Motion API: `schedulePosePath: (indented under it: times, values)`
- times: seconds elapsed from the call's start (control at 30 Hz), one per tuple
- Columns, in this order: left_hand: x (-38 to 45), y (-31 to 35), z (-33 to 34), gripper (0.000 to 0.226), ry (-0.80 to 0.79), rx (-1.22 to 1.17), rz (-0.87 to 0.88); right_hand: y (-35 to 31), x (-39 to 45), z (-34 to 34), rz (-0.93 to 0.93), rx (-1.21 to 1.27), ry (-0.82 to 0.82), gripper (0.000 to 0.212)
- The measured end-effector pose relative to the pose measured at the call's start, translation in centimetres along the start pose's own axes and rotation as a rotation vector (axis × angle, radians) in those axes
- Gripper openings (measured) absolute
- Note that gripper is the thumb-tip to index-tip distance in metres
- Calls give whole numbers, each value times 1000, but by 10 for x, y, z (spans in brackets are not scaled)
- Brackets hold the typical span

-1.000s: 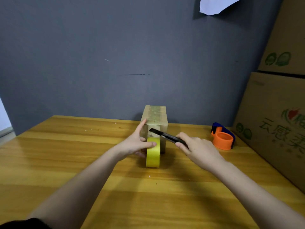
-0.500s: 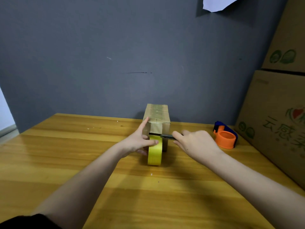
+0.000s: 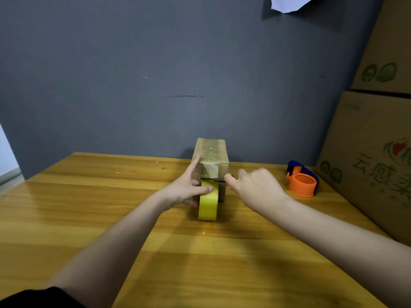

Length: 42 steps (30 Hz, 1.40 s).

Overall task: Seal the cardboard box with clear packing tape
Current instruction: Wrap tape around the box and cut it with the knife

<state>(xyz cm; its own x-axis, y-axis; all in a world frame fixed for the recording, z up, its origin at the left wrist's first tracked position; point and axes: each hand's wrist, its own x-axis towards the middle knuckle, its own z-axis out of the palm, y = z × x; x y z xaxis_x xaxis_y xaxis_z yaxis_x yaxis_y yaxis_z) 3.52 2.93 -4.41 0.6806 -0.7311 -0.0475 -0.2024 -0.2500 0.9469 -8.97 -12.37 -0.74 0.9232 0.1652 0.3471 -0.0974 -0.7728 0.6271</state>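
Observation:
A small cardboard box (image 3: 211,153) stands on the wooden table (image 3: 89,207) near the grey wall, with clear tape along its top and down its near face. A yellow tape roll (image 3: 208,202) stands on edge just in front of the box. My left hand (image 3: 185,186) grips the roll, thumb on its rim and index finger up against the box's left edge. My right hand (image 3: 253,187) holds a dark cutter (image 3: 213,179) level across the tape strip, just above the roll.
An orange and blue tape dispenser (image 3: 302,182) lies on the table to the right. Large printed cardboard cartons (image 3: 373,152) are stacked along the right edge. A white sheet (image 3: 287,3) hangs on the wall above.
The cutter has swung from tilted to level and slid left across the tape above the roll. My right hand has turned knuckles up. The left hand has kept its hold.

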Motion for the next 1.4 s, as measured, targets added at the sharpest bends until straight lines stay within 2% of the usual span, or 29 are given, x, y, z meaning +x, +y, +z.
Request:
schedulePosePath:
  times: [0.07, 0.3, 0.4, 0.5, 0.6, 0.73, 0.8, 0.87, 0.97, 1.03, 1.13, 1.2, 1.33, 1.4]
  values:
    - [-1, 0, 0, 101, 8, 4, -5, 1, -4, 6, -37, -32, -23, 25]
    - [-5, 3, 0, 104, -6, 2, -11, 9, -25, 16, 51, -14, -142, 27]
    - [-7, 2, 1, 103, 6, -25, 21, 14, -32, 22, 89, 17, -20, 32]
    - [-12, -2, 5, 99, 14, -45, 96, 14, -45, 29, 137, 96, 12, 26]
    - [-20, -5, 19, 79, 115, -80, 126, 17, -60, 27, 294, 176, 13, 23]
    - [-24, -10, 43, 43, 259, -170, 132, 20, -77, 30, 534, 623, -129, 23]
    - [-21, -12, 57, 30, 307, -177, 200, 20, -83, 39, 671, 954, -206, 20]
    - [-17, -12, 69, 23, 342, -160, 263, 21, -89, 49, 815, 1316, -242, 18]
    - [-11, -11, 88, 26, 358, -48, 315, 25, -100, 60, 893, 1489, -259, 21]
    - [-10, -5, 104, 28, 361, 119, 343, 27, -107, 71, 925, 1450, -253, 24]
    - [-10, 8, 129, 33, 368, 566, 392, 27, -116, 87, 970, 1182, -265, 30]
    - [-3, 7, 146, 35, 362, 840, 485, 26, -122, 96, 982, 1028, -262, 35]
    - [16, -7, 176, 45, 339, 1115, 679, 25, -130, 106, 1006, 851, -306, 37]
    - [24, -9, 187, 50, 361, 1200, 707, 25, -133, 110, 976, 718, -311, 37]
